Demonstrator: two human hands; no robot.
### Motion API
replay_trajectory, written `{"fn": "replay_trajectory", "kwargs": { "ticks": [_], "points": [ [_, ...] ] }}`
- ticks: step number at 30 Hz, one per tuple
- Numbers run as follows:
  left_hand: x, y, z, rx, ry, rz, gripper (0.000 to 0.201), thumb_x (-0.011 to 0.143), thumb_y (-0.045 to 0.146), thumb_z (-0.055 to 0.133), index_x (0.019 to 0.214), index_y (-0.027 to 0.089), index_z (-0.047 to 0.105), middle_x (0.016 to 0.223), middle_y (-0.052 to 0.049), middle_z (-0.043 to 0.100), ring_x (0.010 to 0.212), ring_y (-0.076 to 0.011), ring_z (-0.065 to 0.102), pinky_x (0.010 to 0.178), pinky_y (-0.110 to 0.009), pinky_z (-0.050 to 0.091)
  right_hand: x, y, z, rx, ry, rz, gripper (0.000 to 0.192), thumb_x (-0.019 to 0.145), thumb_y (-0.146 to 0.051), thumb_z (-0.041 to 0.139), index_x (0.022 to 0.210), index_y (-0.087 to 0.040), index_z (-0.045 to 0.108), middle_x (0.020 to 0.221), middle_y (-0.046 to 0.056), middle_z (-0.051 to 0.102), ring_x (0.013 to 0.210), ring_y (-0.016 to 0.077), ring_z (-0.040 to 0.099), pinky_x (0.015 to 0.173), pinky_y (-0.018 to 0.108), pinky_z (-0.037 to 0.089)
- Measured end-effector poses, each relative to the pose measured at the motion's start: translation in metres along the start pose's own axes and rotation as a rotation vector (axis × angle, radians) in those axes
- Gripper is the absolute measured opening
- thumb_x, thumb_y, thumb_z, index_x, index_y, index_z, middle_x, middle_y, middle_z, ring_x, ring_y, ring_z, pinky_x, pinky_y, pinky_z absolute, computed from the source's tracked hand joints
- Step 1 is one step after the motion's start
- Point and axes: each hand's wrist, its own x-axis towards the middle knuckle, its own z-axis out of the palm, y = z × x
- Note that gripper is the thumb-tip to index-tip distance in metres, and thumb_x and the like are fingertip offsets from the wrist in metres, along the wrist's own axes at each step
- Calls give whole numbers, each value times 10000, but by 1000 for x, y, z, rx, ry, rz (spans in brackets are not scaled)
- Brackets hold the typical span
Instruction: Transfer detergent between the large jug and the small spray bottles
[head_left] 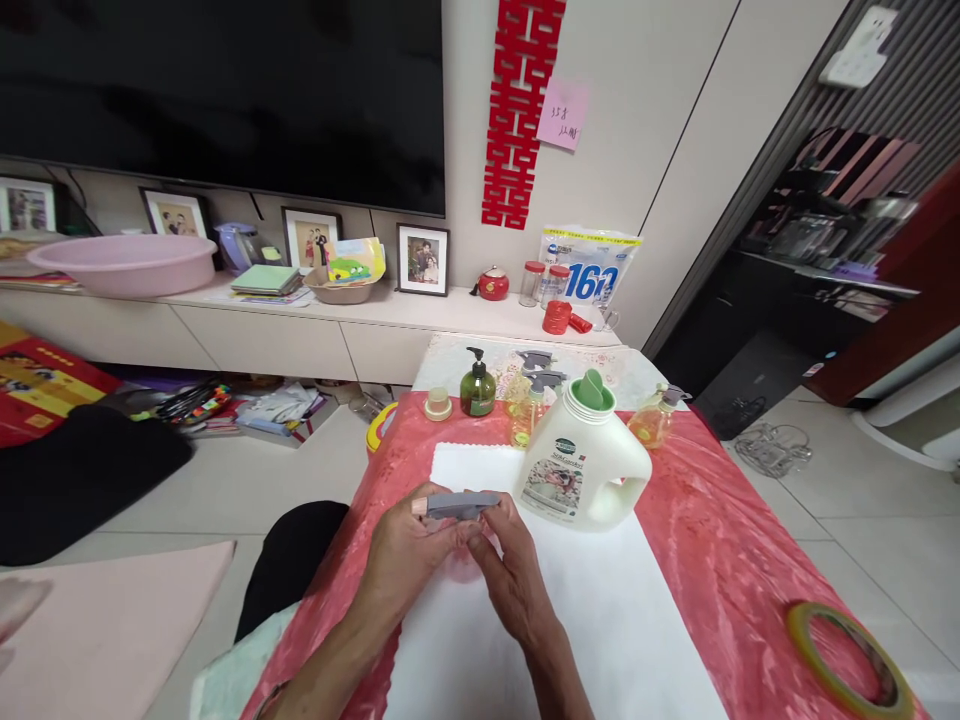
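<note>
Filling the upper left of the view, a dark television screen (225, 90) hangs above a long pale cabinet (300, 320) that carries a pink basin (124, 262), several framed photos (422, 259) and a blue-and-white bag (592, 265). Below that, a table under a red cloth (720, 540) runs toward the camera, with a white sheet (600, 620) laid down its middle.

On the sheet's far end stands a white jug (581, 465) with a green cap, handle to the right, just beyond the hands. Behind it sit smaller bottles — a dark green pump bottle (477, 385), two orange spray bottles close together (529, 405) and another orange one (654, 418) to the right of the jug. A small cream lid (438, 404) lies left of the green bottle. Near the table's right front corner lies a roll of tape (851, 660), well apart from everything else.

Both hands meet over the near part of the sheet. The left hand (409, 560) and the right hand (506, 570) have their fingers curled closed around a grey spray head (459, 505), which lies roughly level across the fingertips — its pale end pokes out to the left past the left hand. What lies beneath the head, inside the palms, is hidden; a faint pinkish shape shows between the hands, but I cannot tell what it is.
</note>
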Motion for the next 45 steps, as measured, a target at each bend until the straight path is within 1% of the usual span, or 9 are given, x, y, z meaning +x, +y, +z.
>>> {"fn": "replay_trajectory", "kwargs": {
  "ticks": [4, 8, 14, 20, 24, 28, 35, 39, 45],
  "points": [
    [2, 8, -5, -81, -57, -31, 215, 598, 340, 827, 671, 182, 699, 649, 0, 694, 640, -188, 660, 594, -257, 496, 0, 5, 3, -12, 53, 5, 182, 1033, -324, 523, 1026, -202, 657, 1000, 23, 563, 915, 133, 546, 808, 204, 446],
    [0, 5, -6, -178, -104, -77, 284, 611, 340, 826, 816, 182, 708, 740, -30, 762, 713, -231, 735, 671, -304, 572, 1, 8, 7, -34, 121, -20, 117, 985, -277, 567, 1011, -201, 653, 977, 12, 578, 893, 131, 555, 790, 202, 445],
    [-6, -31, 4, -267, 168, -84, 644, 554, 343, 910, 1086, 201, 577, 959, -67, 787, 884, -255, 770, 776, -328, 608, -5, 17, 20, -102, 274, -81, 140, 961, -277, 592, 1078, -214, 637, 1033, -1, 601, 930, 119, 585, 812, 188, 468],
    [-20, -51, 19, -520, 231, -43, 567, 586, 427, 914, 1002, 203, 600, 963, -81, 765, 968, -258, 752, 829, -330, 612, -7, 28, 34, -170, 433, -132, 169, 900, -229, 640, 1065, -207, 609, 1025, -13, 605, 937, 99, 599, 833, 161, 482],
    [-28, -54, 23, -440, 245, 18, 419, 624, 494, 877, 852, 175, 729, 1088, -111, 705, 1069, -289, 709, 898, -352, 606, -6, 30, 39, -195, 487, -150, 145, 914, -265, 636, 1038, -196, 603, 990, -2, 611, 897, 112, 611, 789, 178, 505],
    [-32, -58, 27, -334, 286, 67, 455, 645, 509, 850, 981, 210, 780, 1241, -115, 665, 1251, -322, 613, 1056, -399, 532, -6, 31, 41, -212, 512, -145, 154, 929, -293, 646, 1035, -191, 600, 976, 9, 620, 861, 124, 628, 752, 192, 523],
    [-27, -35, 36, -383, 220, -18, 464, 580, 385, 905, 968, 203, 726, 1033, -76, 740, 1013, -283, 697, 893, -355, 599, -6, 29, 42, -213, 493, -143, 177, 939, -319, 668, 1029, -188, 590, 952, 26, 619, 815, 139, 634, 688, 200, 530],
    [-24, -21, 39, -420, 260, -33, 429, 547, 390, 910, 879, 195, 720, 954, -68, 744, 934, -274, 710, 828, -343, 609, -3, 23, 39, -190, 467, -176, 85, 963, -266, 609, 1007, -199, 579, 925, 13, 608, 793, 125, 630, 673, 181, 528],
    [-23, -24, 39, -387, 292, 28, 391, 563, 432, 893, 833, 195, 737, 912, -61, 728, 926, -272, 704, 846, -350, 604, -1, 17, 33, -162, 398, -233, 108, 1032, -264, 514, 1060, -227, 611, 941, 12, 596, 827, 116, 611, 719, 180, 526]
  ]
}}
